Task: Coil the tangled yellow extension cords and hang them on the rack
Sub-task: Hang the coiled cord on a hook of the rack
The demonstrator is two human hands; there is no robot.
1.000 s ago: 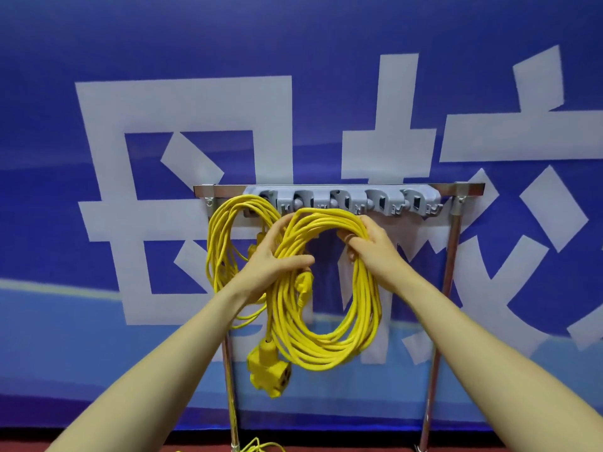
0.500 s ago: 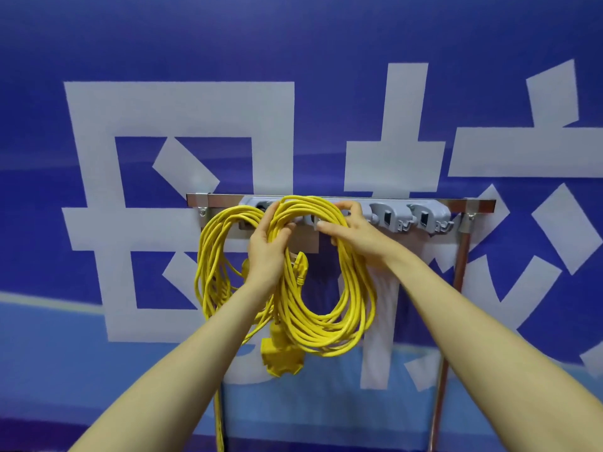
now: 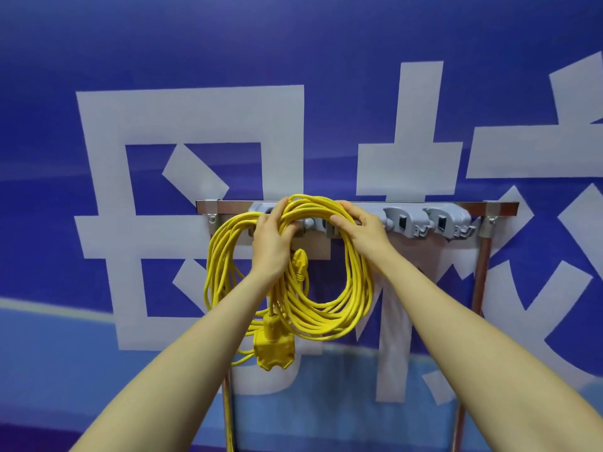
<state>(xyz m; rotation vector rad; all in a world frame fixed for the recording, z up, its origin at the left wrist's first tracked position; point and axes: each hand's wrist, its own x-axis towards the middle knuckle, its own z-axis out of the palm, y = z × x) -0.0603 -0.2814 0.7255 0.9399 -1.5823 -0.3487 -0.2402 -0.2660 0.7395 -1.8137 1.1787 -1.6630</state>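
Observation:
A coiled yellow extension cord (image 3: 329, 318) hangs in a big loop in front of the rack (image 3: 502, 208), its top bundle up against the grey hook strip (image 3: 430, 221). My left hand (image 3: 272, 236) grips the top left of this coil and my right hand (image 3: 360, 228) grips the top right. Its yellow socket block (image 3: 274, 349) dangles at the bottom and a yellow plug (image 3: 300, 264) hangs inside the loop. A second yellow coil (image 3: 218, 272) hangs on the rack's left end, behind my left forearm.
The rack's steel crossbar stands on two upright posts (image 3: 483, 275) before a blue banner with large white characters. Two grey hook holders at the right of the strip carry nothing. A loose yellow cord (image 3: 228, 415) runs down the left post.
Both hands have lifted the coil from below the hook strip up to it; its top bundle now covers the middle hooks. The view has moved closer to the rack.

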